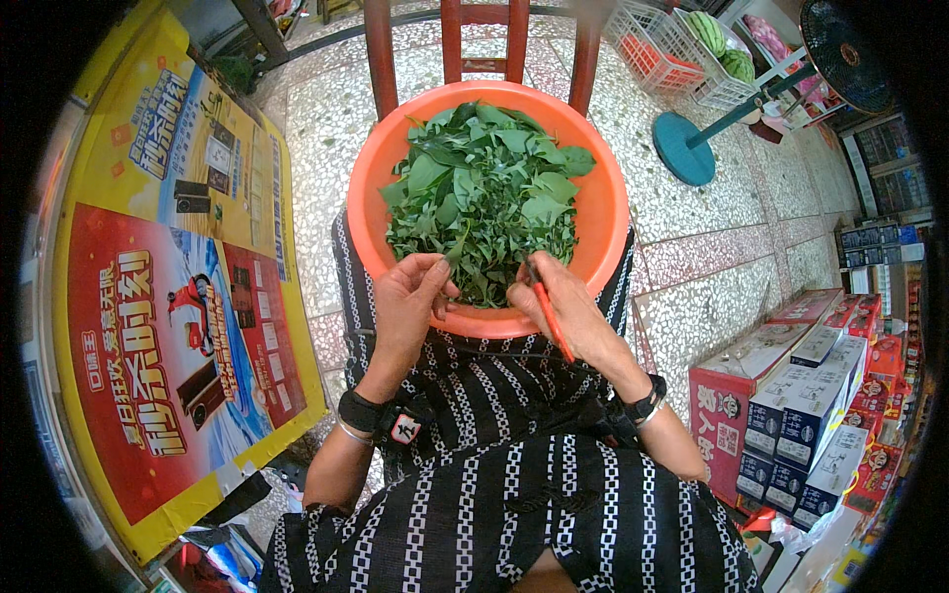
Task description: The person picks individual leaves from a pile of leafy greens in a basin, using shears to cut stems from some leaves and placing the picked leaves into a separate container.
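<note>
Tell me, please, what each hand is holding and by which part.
The left hand pinches a small green leaf, apparently by its lower end. The right hand holds a slim orange-red tool near its upper end.

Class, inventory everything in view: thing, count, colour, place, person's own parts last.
Basin: one, orange, centre
Leaves: many, green, in the basin
Slim tool: one, red, at the near rim
Chair: one, red-brown, beyond the basin
Crates: two, white, upper right
Watermelons: two visible, striped green, right crate
Fan: one, black and teal, right
Floor: one, pale speckled, underneath
Poster panel: one, red and yellow, left
Cartons: several, red, blue and white, lower right
Small goods: many, mixed colours, right edge
Garment: one, black and white, lower middle
Wristbands: two, black, one per wrist
Bracelets: two, silver, beside the wristbands
Left hand: one, bare, pinching a leaf
Right hand: one, bare, gripping the tool
</note>
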`<state>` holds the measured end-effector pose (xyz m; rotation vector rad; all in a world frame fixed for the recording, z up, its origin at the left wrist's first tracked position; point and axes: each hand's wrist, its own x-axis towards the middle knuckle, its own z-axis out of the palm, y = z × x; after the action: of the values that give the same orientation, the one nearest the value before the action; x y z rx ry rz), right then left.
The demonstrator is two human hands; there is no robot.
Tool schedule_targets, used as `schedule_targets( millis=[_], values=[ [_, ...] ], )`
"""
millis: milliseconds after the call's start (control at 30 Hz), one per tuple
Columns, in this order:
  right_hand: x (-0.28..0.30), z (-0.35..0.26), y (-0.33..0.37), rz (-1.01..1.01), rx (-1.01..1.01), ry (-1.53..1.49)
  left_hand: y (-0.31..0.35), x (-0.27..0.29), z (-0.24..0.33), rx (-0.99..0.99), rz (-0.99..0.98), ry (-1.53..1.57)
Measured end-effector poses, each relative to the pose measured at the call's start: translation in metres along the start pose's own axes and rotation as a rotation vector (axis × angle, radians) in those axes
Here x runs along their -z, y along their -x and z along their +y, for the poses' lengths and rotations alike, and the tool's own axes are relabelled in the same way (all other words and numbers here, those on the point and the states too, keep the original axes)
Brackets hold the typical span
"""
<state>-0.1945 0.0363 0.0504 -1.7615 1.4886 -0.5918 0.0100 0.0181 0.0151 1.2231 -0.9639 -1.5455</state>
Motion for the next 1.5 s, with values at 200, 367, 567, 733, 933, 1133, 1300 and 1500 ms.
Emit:
schedule_targets(
  millis=[200,367,567,733,933,1133,1300,1500],
  values=[
    [0.005,-0.013,0.005,-0.11,0.009,0.254,0.005,-0.001,0.002,-0.238,0.066,-0.436],
    [0.004,-0.017,0.001,-0.242,-0.161,0.089,0.011,-0.002,-0.001,-0.43,-0.031,-0.621],
    [0.0,-0.007,0.004,-0.073,-0.092,-0.028,0.004,0.002,0.001,-0.074,0.034,-0.29],
    [-0.017,-0.005,0.002,0.068,0.231,0.162,0.007,-0.007,0.002,-0.393,0.067,-0.517],
    [0.003,-0.015,0.003,-0.239,-0.197,0.008,0.006,-0.008,-0.002,-0.33,0.042,-0.441],
    [-0.007,-0.015,0.004,-0.005,0.13,0.171,0.004,-0.004,0.001,-0.069,-0.008,-0.105],
    [-0.008,-0.014,0.004,-0.126,0.023,0.17,0.008,-0.014,-0.002,-0.082,-0.094,-0.149],
    [0.001,-0.018,0.005,-0.047,-0.075,0.041,0.003,-0.008,-0.004,0.031,-0.08,0.012]
  ],
)
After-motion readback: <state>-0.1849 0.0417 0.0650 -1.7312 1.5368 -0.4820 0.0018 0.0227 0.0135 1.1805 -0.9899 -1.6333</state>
